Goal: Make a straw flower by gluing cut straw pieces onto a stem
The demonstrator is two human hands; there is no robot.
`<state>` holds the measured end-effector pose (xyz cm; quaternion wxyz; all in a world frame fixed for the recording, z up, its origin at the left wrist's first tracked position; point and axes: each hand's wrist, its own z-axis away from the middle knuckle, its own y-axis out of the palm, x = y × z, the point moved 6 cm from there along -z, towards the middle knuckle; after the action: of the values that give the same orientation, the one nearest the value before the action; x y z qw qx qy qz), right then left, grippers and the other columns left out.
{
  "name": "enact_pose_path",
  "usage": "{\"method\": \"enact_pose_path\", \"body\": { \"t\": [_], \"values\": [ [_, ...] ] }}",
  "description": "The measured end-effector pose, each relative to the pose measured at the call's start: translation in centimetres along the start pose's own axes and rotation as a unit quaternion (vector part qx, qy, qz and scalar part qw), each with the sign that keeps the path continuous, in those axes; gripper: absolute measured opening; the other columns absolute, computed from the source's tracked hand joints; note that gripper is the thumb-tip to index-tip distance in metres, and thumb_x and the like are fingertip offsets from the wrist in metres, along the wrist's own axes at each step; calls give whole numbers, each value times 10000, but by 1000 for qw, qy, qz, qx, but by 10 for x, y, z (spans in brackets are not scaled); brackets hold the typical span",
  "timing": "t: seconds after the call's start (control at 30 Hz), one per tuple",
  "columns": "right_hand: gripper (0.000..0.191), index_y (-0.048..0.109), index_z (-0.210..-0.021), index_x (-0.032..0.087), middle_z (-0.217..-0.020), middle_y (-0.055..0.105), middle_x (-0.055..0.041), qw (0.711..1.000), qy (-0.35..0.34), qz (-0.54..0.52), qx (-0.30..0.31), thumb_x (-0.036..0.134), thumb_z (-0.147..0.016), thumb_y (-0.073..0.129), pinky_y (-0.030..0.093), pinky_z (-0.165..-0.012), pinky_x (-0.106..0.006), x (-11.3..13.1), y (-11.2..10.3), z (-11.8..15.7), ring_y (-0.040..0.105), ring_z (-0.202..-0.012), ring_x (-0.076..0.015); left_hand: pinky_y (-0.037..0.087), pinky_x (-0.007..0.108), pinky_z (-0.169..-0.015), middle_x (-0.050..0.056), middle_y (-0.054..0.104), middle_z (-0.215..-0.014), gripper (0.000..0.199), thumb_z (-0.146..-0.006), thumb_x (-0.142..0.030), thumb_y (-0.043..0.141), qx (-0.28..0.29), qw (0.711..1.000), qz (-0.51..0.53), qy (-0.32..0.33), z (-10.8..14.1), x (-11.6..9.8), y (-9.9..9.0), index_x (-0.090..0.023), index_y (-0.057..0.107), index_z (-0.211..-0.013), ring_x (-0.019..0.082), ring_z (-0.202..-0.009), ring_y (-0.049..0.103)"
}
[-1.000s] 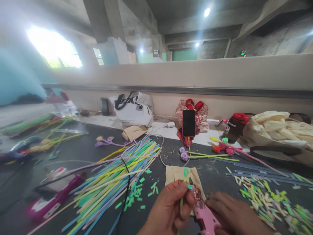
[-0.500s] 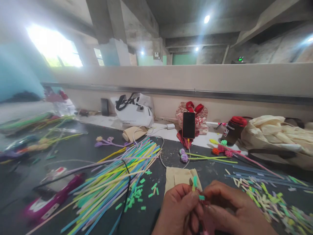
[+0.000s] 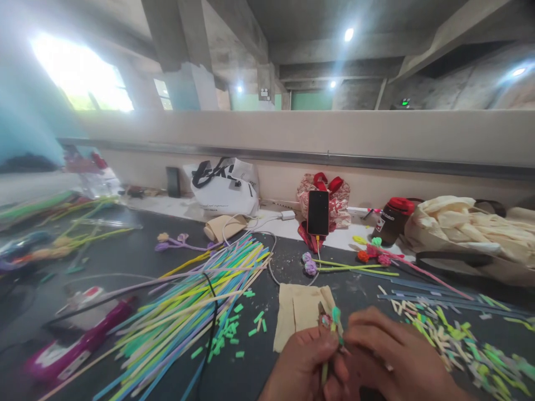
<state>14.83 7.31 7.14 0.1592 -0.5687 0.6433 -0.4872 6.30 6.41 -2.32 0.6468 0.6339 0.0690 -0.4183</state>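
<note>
Low in the head view, my left hand (image 3: 311, 359) is closed on a thin yellow-green stem (image 3: 325, 372) with a small green piece (image 3: 336, 314) at its top. A dark pointed tip with something reddish shows beside that piece, above the left fingers. My right hand (image 3: 390, 351) is curled just to the right, its fingertips close to the stem; what they pinch, if anything, is hidden. Behind both hands a folded beige cloth (image 3: 288, 317) lies on the dark table.
Left of the hands lies a pile of coloured sticks (image 3: 188, 312) with green cut bits (image 3: 223, 337) and a magenta tool (image 3: 83, 345). Cut pieces (image 3: 463, 340) are scattered right. Behind stand a phone (image 3: 318, 213), white bag (image 3: 225, 189) and red-lidded jar (image 3: 392, 221).
The green piece and dark tip now stand higher above my left fingers. My right hand has turned a little, and the pink thing between the hands is out of sight. The view has shifted slightly.
</note>
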Motion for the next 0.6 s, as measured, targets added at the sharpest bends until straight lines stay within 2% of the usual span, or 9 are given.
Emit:
{"method": "enact_pose_path", "body": {
  "t": [0.13,0.23,0.33,0.47,0.6],
  "values": [
    [152,552,-945,239,-871,611,-7,999,28,-16,29,123,-869,490,466,-650,-178,-5,-13,6,610,-779,-121,247,166,-313,40,571,-393,453,-511,-533,698,-15,999,-26,-34,3,1,0,-108,587,-402,68,-324,491],
    [132,561,-853,242,-833,592,9,993,102,-55,33,164,-890,461,451,-668,-195,-14,-33,6,590,-783,-124,242,150,-294,13,584,-372,375,-513,-468,718,-32,998,-34,-47,8,-2,4,-102,640,-526,49,-278,452],
    [140,590,-833,242,-815,593,15,984,134,-105,57,210,-898,471,436,-684,-220,-19,-42,3,575,-780,-133,256,135,-296,13,598,-364,318,-551,-405,688,-59,997,-29,-50,13,-1,4,-95,665,-618,53,-278,462],
    [125,624,-801,224,-771,603,15,977,140,-152,46,184,-866,525,427,-674,-230,-21,-41,0,574,-744,-134,235,135,-297,10,572,-332,267,-603,-343,608,-78,993,-60,-64,16,2,3,-82,664,-599,49,-262,443],
    [134,639,-736,207,-718,596,22,972,169,-160,29,133,-815,561,409,-626,-210,-20,-32,2,562,-683,-117,137,172,-266,-19,517,-290,260,-586,-330,555,-96,985,-126,-67,17,-2,6,-96,651,-525,38,-215,349]
  ]
}}
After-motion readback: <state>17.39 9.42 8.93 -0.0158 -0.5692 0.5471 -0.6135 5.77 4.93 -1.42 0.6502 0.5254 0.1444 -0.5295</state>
